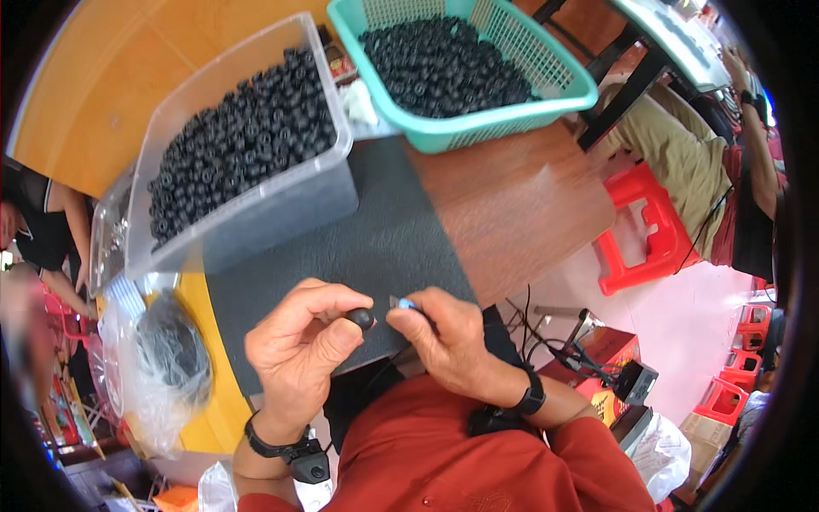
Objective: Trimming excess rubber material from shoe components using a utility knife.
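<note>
My left hand (299, 341) pinches a small round black rubber-like piece (361, 318) between thumb and fingertips. Close to its right, my right hand (444, 333) is closed around a small blue-handled blade (404, 303); its short grey tip points toward the black piece, with a narrow gap between them. Both hands are over the near edge of a dark mat (341, 247). Beyond them, a clear plastic bin (264, 205) is heaped with small black ring-shaped pieces. A teal basket (478, 130) behind it to the right holds many similar black pieces.
Brown wooden board (520, 213) extends right of the mat. At left, a clear plastic bag (171, 358) with dark contents lies on a yellow surface. A red stool (648, 226) and a seated person are at right; another person is at far left. Cables (563, 346) hang at lower right.
</note>
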Available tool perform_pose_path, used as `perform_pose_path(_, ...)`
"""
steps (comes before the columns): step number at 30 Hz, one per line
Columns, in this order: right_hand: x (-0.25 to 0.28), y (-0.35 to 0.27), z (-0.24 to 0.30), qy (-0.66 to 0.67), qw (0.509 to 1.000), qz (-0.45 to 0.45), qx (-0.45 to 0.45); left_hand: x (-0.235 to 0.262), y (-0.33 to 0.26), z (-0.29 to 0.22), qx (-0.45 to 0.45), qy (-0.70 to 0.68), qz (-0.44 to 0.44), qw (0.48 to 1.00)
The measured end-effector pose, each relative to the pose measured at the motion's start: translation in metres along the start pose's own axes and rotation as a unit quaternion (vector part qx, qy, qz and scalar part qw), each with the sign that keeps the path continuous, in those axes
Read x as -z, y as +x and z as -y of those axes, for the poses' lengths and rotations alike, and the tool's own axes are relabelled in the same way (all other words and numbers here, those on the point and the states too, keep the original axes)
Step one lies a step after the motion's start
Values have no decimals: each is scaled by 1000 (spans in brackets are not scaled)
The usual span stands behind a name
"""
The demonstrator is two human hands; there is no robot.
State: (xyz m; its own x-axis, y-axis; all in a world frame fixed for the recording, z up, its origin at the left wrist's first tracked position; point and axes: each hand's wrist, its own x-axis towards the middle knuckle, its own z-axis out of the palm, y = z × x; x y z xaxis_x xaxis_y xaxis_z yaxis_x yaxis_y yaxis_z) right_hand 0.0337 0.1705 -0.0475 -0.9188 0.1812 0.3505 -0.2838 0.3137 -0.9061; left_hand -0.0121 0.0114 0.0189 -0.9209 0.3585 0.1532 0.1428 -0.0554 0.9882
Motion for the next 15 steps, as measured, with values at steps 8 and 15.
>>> perform_pose_path(8, -21, 6, -1, -51, 997, -7, 59, 2, 152, -49, -145, 322, 37, 935)
perform_pose_path(15, -17, 7, -17, -85, 996, 8, 4, -11, 261, 16, -135, 395, 136, 898)
